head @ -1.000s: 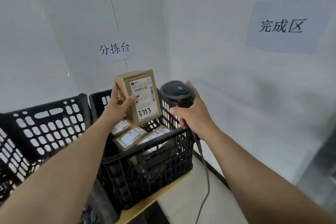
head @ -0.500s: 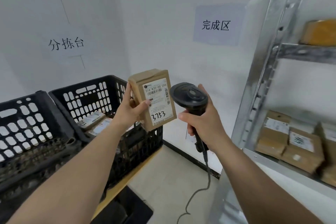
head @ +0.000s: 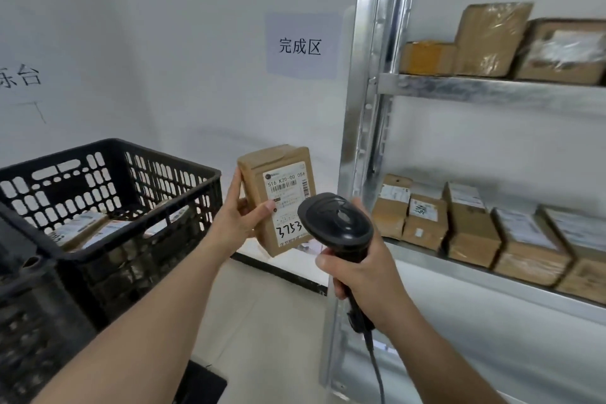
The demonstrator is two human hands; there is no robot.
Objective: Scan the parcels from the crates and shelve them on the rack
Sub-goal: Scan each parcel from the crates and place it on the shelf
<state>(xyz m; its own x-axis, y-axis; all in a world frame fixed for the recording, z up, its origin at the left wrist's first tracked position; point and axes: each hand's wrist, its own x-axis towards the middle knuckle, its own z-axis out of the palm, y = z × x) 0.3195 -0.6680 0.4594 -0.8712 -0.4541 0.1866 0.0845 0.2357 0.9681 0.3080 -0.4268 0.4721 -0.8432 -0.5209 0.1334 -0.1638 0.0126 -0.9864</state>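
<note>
Two hands busy: left hand (head: 241,223) grips parcel (head: 278,198), right hand (head: 364,275) grips scanner (head: 337,223). Square the label to the scanner head.

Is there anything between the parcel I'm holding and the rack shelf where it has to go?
The scanner in the right hand sits between the parcel, held by the left hand, and the lower shelf. That shelf's visible front already holds boxes.

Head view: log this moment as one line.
left hand holds parcel 3753 | right hand grips scanner | rack ahead | not yet shelved
</note>
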